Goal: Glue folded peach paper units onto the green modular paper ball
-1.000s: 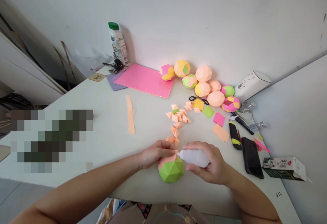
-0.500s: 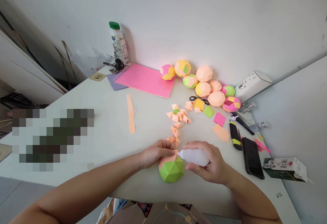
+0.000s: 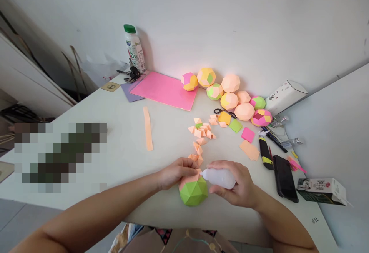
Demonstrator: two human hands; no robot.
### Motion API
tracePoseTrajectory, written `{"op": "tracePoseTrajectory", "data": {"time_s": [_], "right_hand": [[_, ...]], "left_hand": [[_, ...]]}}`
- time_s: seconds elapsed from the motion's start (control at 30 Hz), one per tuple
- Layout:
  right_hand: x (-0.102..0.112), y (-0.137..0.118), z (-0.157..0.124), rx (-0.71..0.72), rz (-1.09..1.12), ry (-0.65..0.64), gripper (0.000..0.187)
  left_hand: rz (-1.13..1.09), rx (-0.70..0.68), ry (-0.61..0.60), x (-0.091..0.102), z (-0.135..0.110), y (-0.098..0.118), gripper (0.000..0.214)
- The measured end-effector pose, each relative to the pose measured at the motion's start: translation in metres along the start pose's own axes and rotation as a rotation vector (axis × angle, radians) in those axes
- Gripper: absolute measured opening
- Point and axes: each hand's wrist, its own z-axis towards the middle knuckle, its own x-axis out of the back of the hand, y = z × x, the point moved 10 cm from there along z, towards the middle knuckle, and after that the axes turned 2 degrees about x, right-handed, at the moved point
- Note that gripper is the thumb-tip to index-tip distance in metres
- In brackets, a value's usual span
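My left hand (image 3: 174, 174) is closed on the top of a green and peach paper ball (image 3: 193, 191) that rests on the white table (image 3: 121, 157) near its front edge. My right hand (image 3: 238, 185) grips a white glue bottle (image 3: 219, 178) lying sideways, its nozzle pointing left and touching the ball's peach upper part. Small folded peach paper pieces (image 3: 201, 132) lie just beyond my hands.
Several finished paper balls (image 3: 230, 97) sit by the wall, with a pink sheet (image 3: 164, 89), a drink bottle (image 3: 134, 49) and keys. Scissors (image 3: 223, 112), coloured squares, a peach strip (image 3: 147, 128), a marker (image 3: 265, 153), a black phone (image 3: 284, 178) and a carton (image 3: 321, 190) lie around.
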Motion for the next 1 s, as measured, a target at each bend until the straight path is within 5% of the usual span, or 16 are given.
{"op": "tracePoseTrajectory", "data": {"time_s": [1.0], "right_hand": [[0.0049, -0.0057, 0.0006, 0.070, -0.002, 0.066, 0.035]], "left_hand": [[-0.008, -0.003, -0.003, -0.0021, -0.0005, 0.0030, 0.019]]}}
